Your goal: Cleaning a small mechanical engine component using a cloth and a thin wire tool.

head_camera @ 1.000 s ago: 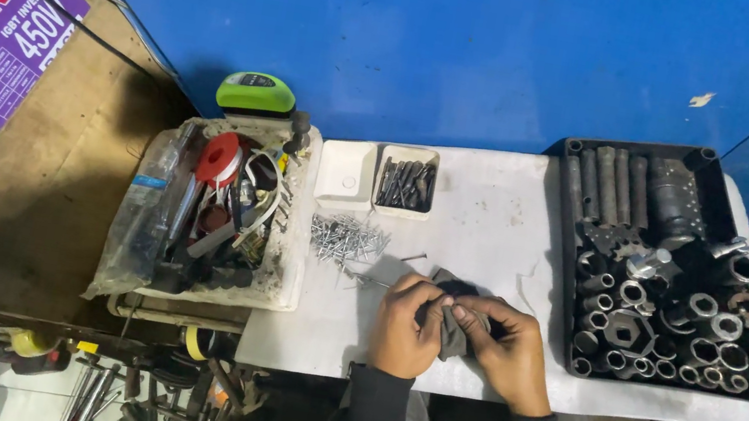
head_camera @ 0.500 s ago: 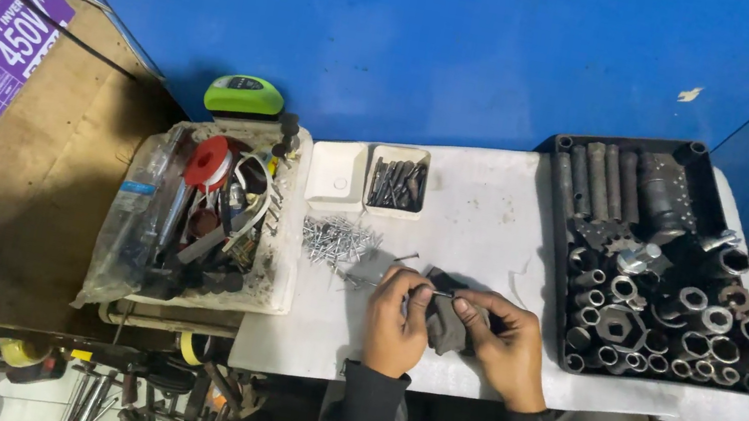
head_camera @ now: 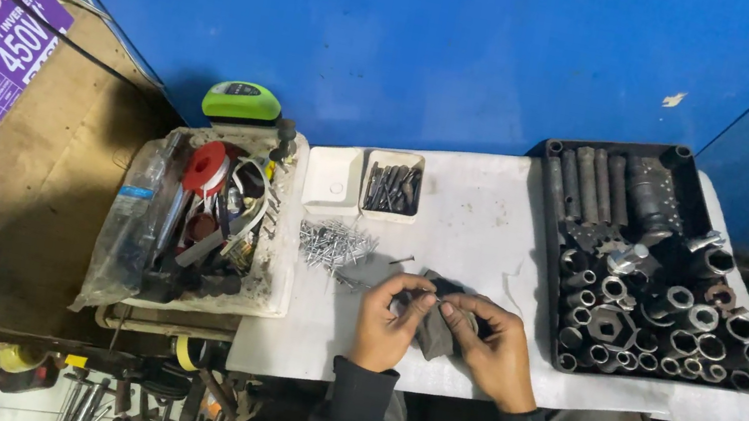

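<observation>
Hands, left hand [head_camera: 387, 319] and right hand [head_camera: 495, 348], still pinch the grey cloth [head_camera: 436, 325], unmoved.

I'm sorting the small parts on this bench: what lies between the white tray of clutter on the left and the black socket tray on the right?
In the head view: a pile of small silver fasteners, then both hands, left hand and right hand, holding a dark cloth.

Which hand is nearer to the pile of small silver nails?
Left. The left hand sits just below-right of the pile of nails; the right hand is farther right, beyond the dark cloth.
</observation>
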